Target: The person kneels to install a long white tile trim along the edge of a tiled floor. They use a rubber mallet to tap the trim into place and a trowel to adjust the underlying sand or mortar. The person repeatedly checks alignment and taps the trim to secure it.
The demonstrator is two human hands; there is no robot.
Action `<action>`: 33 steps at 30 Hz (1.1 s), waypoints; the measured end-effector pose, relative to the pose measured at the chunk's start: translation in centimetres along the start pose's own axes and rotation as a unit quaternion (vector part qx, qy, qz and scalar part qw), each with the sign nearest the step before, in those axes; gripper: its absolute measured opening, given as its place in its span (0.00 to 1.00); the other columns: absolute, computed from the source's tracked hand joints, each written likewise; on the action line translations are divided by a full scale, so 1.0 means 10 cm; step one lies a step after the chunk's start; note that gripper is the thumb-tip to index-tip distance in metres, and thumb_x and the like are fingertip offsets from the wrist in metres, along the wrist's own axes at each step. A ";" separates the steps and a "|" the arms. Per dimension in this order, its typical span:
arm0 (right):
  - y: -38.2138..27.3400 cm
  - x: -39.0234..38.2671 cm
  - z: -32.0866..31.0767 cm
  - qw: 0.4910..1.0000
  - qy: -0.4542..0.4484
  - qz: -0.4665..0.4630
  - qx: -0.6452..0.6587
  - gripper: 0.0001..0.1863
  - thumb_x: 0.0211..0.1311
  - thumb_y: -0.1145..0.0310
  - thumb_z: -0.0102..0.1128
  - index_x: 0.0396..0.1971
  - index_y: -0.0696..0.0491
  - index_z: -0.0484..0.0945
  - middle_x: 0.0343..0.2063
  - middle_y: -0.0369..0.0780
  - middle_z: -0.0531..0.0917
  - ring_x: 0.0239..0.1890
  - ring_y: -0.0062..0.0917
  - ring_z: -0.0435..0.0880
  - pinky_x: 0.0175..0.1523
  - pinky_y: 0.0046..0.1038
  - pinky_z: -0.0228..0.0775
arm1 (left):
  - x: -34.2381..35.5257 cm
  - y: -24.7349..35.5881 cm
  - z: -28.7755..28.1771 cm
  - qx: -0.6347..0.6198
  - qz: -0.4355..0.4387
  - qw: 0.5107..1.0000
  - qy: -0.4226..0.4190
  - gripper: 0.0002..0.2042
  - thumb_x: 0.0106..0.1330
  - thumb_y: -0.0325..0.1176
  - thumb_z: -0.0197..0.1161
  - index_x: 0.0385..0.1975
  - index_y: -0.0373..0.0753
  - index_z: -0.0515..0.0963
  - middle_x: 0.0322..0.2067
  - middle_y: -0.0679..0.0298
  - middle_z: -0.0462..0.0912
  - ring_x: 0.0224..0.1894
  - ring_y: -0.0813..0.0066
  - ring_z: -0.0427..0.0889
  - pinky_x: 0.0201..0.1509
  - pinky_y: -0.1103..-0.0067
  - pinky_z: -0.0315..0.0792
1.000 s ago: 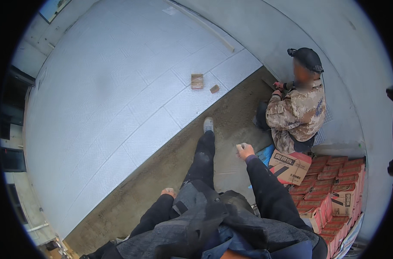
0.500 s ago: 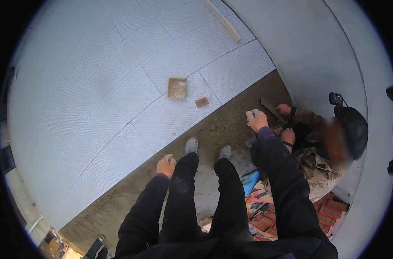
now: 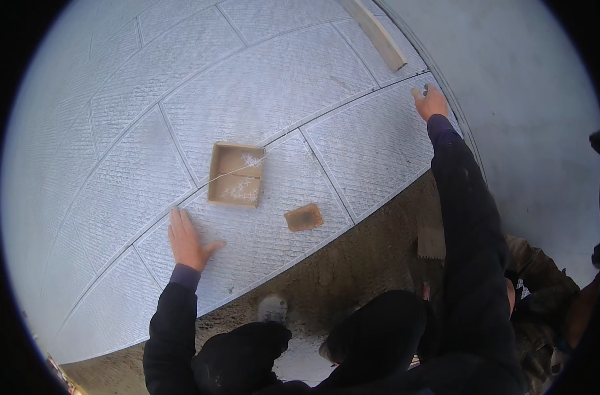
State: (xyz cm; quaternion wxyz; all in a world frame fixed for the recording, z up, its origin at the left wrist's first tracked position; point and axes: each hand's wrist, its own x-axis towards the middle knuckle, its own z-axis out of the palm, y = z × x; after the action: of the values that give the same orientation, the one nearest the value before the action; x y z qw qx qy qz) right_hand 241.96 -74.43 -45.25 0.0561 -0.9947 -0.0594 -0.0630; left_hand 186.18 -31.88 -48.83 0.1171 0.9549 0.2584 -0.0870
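Observation:
My left hand (image 3: pixel 189 245) lies flat on a pale ribbed floor tile (image 3: pixel 260 240), fingers stretched and thumb out to the side. At the far right my right hand (image 3: pixel 433 104) reaches to the tile (image 3: pixel 372 141) beside the wall, close to its far joint. Its fingers are curled in, and whatever they hold is too small to make out. Between my hands stands an open cardboard box (image 3: pixel 213 172) with white cross-shaped tile spacers (image 3: pixel 240 189) inside. A small brownish rectangular piece (image 3: pixel 304 218) lies near the tile edge.
A thin cord (image 3: pixel 283 137) runs across the box and tiles. A wooden batten (image 3: pixel 379 36) lies at the back, near the grey wall (image 3: pixel 517 92). Grey-brown mortar (image 3: pixel 372 253) borders the tiles. A notched trowel (image 3: pixel 431 242) and a crouching co-worker (image 3: pixel 540 270) are at the right.
I have bent down and forward, so the tiles look nearer. My left hand has come down flat onto a tile; my right hand has reached out toward the wall.

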 end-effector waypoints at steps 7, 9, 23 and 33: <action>-0.08 0.43 0.26 1.000 0.003 0.017 -0.012 0.32 0.67 0.44 0.64 0.59 0.54 0.80 0.55 0.50 0.85 0.59 0.46 0.83 0.61 0.46 0.75 | 0.01 0.03 -0.03 0.005 0.007 1.000 -0.002 0.62 0.44 0.50 0.86 0.72 0.18 0.54 0.76 0.31 0.51 0.80 0.37 0.50 0.80 0.52 0.49; -0.09 0.49 0.35 1.000 0.006 0.023 -0.010 0.32 0.67 0.44 0.64 0.59 0.54 0.80 0.55 0.50 0.85 0.59 0.45 0.83 0.61 0.46 0.76 | 0.01 0.05 -0.03 0.011 0.010 1.000 -0.013 0.62 0.44 0.50 0.85 0.72 0.18 0.54 0.76 0.31 0.50 0.80 0.37 0.49 0.81 0.53 0.49; -0.24 1.12 0.74 0.998 0.056 -0.001 -0.013 0.29 0.64 0.47 0.68 0.52 0.56 0.80 0.50 0.52 0.86 0.55 0.49 0.85 0.59 0.47 0.77 | 0.09 0.17 -0.08 0.040 -0.014 0.997 -0.072 0.63 0.42 0.50 0.86 0.71 0.16 0.54 0.76 0.29 0.48 0.80 0.35 0.48 0.82 0.56 0.50; -0.20 1.30 1.00 0.997 0.067 -0.028 0.018 0.17 0.63 0.59 0.64 0.45 0.55 0.85 0.46 0.52 0.88 0.52 0.50 0.86 0.57 0.48 0.77 | 0.11 0.22 -0.12 0.060 -0.020 0.994 -0.085 0.63 0.40 0.50 0.87 0.70 0.15 0.54 0.75 0.27 0.48 0.79 0.33 0.49 0.80 0.56 0.52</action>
State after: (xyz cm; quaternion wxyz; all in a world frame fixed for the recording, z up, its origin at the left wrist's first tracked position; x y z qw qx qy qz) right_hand 255.74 -69.87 -53.15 0.0756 -0.9851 -0.0842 -0.1297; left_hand 188.34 -32.86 -47.57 0.0794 0.9440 0.2610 -0.1855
